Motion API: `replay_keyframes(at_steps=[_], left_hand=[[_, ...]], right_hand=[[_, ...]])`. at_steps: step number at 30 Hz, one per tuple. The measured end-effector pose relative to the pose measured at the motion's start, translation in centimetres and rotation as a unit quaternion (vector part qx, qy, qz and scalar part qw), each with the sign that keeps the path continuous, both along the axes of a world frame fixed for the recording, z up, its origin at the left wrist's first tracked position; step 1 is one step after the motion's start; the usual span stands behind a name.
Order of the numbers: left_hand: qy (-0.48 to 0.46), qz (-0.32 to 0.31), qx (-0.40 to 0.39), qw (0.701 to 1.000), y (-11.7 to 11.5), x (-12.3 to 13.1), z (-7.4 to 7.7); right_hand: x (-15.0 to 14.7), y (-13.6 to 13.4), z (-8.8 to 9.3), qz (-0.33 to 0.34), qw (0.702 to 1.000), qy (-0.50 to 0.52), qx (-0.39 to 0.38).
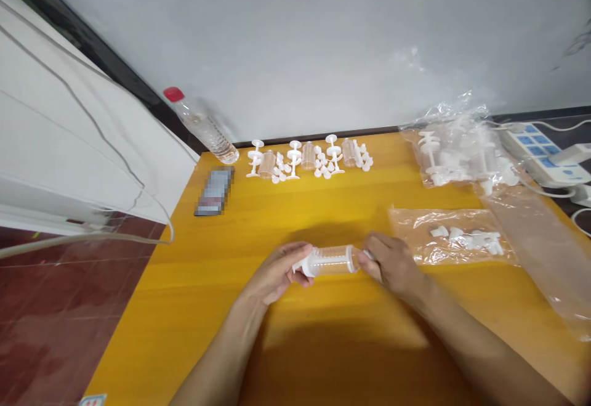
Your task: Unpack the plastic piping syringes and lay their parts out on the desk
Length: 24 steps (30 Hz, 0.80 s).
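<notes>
Both hands hold a clear plastic syringe barrel (333, 260) sideways over the yellow table (323, 209). My left hand (282, 270) pinches its white tip end. My right hand (390, 263) is closed round the other end, where a white plunger part sits, mostly hidden by the fingers. At the table's far edge stand several finished white plungers, clear barrels and small white caps (307, 159).
A clear bag of small white caps (462, 236) lies right of my right hand. Behind it sits a bag of plungers and barrels (457, 153), with a power strip (545, 156) beyond. A water bottle (203, 125) and a dark phone (215, 191) lie at the far left.
</notes>
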<state>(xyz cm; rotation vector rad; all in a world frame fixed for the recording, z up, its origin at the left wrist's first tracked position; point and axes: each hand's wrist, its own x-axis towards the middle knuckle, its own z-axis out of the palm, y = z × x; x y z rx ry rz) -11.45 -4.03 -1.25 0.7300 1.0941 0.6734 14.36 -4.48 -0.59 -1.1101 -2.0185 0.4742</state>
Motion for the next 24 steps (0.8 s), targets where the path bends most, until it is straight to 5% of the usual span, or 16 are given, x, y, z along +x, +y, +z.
replay_keyframes(at_steps=[5, 9, 14, 18, 21, 24], left_hand=[[-0.017, 0.046, 0.063, 0.997, 0.1, -0.5, -0.5], [-0.028, 0.017, 0.088, 0.996, -0.2, -0.8, -0.3], [0.028, 0.011, 0.060, 0.998, 0.5, -2.4, 0.6], [0.083, 0.082, 0.072, 0.991, 1.6, -4.8, 1.3], [0.178, 0.232, 0.150, 0.944, 2.5, -6.6, 0.7], [0.320, 0.369, 0.228, 0.842, 2.9, -7.9, -1.0]], right_hand=[[0.0, -0.2, 0.4, -0.043, 0.995, 0.047, -0.076], [-0.1, -0.4, 0.3, -0.064, 0.982, 0.090, -0.153], [-0.2, -0.4, 0.4, -0.056, 0.929, 0.220, -0.291], [-0.3, 0.2, 1.0, -0.103, 0.896, 0.315, -0.296], [-0.6, 0.6, 1.0, -0.146, 0.876, 0.355, -0.291], [-1.0, 0.6, 0.4, -0.157, 0.862, 0.364, -0.316]])
